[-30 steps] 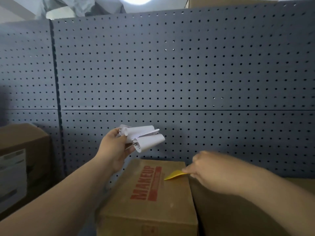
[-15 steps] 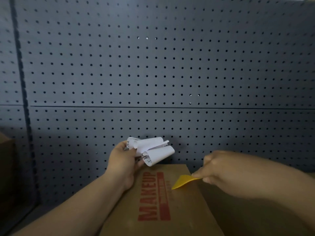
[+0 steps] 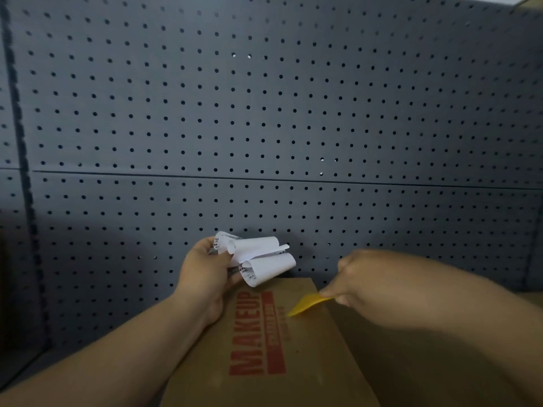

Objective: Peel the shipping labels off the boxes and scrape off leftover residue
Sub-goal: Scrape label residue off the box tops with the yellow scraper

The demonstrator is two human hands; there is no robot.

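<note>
— Above the cardboard box (image 3: 311, 365), what's held?
— Left hand (image 3: 205, 274) grips curled white labels (image 3: 260, 259); right hand (image 3: 363, 277) pinches a yellow scraper (image 3: 307, 307), blade over the box's top; pegboard (image 3: 264, 113) stands behind.

Dark grey pegboard panels (image 3: 264, 113) behind, with a slotted upright (image 3: 21, 171) at left

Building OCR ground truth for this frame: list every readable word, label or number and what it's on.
"MAKEUP": red block letters on top of the cardboard box.
On the red bar beside it: lettering too blurred to read.
On the rolled shipping labels in the left hand: black print too small to read.
On the yellow scraper in the right hand: no text visible.
</note>
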